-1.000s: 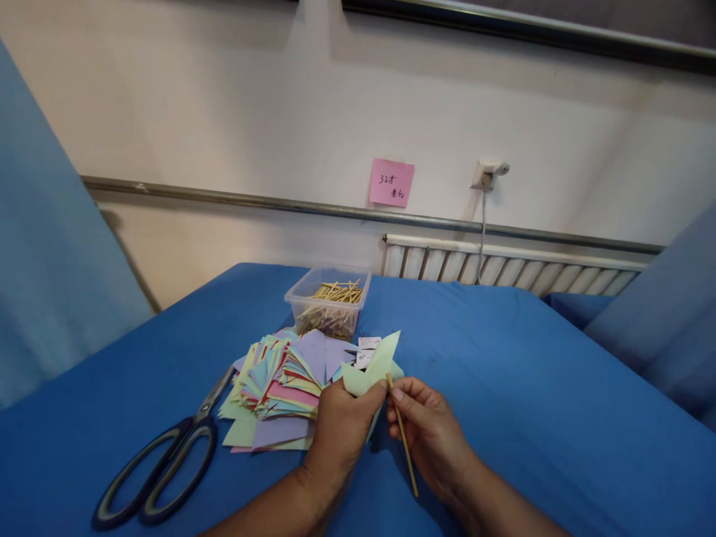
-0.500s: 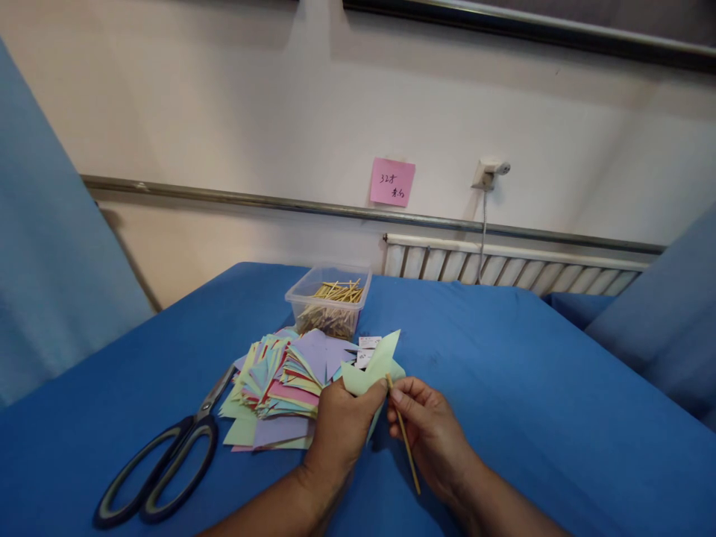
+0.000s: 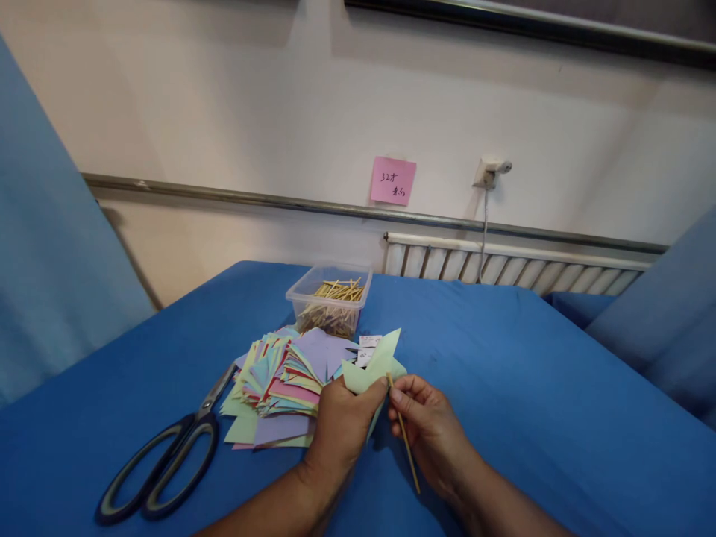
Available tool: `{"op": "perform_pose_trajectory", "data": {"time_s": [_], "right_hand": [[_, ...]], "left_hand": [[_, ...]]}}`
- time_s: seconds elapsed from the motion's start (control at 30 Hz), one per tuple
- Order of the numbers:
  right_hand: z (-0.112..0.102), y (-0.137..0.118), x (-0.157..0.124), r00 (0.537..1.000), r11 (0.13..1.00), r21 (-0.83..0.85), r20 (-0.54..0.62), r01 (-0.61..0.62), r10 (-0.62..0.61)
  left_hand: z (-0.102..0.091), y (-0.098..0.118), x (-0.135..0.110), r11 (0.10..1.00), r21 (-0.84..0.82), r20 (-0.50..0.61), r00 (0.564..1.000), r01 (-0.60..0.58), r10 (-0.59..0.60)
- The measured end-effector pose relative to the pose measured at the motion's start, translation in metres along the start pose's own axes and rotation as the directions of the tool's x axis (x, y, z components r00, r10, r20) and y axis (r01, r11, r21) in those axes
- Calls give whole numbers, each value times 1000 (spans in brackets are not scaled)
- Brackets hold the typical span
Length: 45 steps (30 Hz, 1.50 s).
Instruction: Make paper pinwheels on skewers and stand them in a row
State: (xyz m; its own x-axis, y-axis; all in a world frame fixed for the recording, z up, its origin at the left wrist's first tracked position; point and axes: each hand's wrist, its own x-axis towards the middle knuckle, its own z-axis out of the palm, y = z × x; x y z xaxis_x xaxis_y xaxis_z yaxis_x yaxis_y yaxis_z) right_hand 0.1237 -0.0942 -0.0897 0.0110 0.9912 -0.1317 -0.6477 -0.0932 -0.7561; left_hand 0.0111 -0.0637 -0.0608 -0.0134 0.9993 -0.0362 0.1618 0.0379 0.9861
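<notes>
Holding a green paper (image 3: 374,365) up off the table (image 3: 531,388) with the left hand (image 3: 342,418), closed on it, thumb pressed on the lower edge. Pinching a thin stick (image 3: 403,436) with the right hand (image 3: 428,429), closed too, finger and thumb tight near the top end. Holding both hands side by side, almost touching, low in the middle of the view.

Pointing the top end of the stick right at the lower edge of the paper, touching it or as good as. Cannot tell if poked through. Slanting the long way of the stick from up by the paper down and a bit to the right, toward the body, across the right palm. Sitting nearer the right hand, then, with the paper nearer the left, and the paper lying up and a little left of the stick's top. Showing two paper points up and away; hard to tell the folds.

Lying on the table left of the hands: a pile (image 3: 280,373) of cut papers in many colours, just beside the left hand. Further left, big scissors (image 3: 162,466), handles toward the body, blades toward the pile. Behind the pile, a clear box (image 3: 330,294) full of more sticks, well apart from both hands. Far behind, up high, a pink note (image 3: 392,181).
</notes>
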Motion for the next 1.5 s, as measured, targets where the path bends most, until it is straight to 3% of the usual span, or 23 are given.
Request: {"op": "perform_pose_trajectory", "data": {"time_s": [0.93,1.5], "right_hand": [[2,-1,0,1000,999,-39,-31,-2,1],[-4,-1,-1,999,1000,12,31,-18,18]], "left_hand": [[0,3,2,1000,28,-27,1000,11,-11],[-2,-3,2,999,-42,109,994,-24,28]]}}
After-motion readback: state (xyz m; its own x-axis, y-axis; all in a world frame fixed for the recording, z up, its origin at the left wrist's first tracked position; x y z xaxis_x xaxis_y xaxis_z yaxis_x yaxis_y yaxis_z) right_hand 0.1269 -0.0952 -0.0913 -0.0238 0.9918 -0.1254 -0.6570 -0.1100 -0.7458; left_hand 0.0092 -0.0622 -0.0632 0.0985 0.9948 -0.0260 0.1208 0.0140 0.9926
